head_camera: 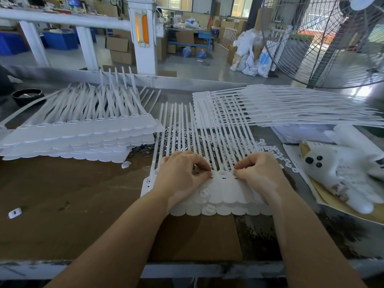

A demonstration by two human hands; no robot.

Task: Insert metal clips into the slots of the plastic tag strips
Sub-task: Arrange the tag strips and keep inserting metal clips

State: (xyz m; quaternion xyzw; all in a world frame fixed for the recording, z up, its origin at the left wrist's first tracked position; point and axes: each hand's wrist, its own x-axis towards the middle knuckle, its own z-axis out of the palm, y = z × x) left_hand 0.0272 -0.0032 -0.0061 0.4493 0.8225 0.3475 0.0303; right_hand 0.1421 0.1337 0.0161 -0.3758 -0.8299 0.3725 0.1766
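Note:
A white plastic tag strip sheet (225, 191) lies in front of me on a short stack, its thin tails pointing away. My left hand (182, 175) rests on its left part, fingertips curled and pinching at a slot; what it pinches is too small to make out. On the sheet's right part my right hand (258, 173) pinches at another slot the same way. Behind the sheet, under the tails, lies a heap of shiny metal clips (176, 140). Two small white caps (205, 192) lie loose on the tags.
A tall stack of tag sheets (79, 138) sits at left, another fanned stack (291, 107) at right rear. A black bowl (27, 96) stands far left. White gloves (342, 173) and small white caps (276, 156) lie at right. A large fan (324, 42) stands behind.

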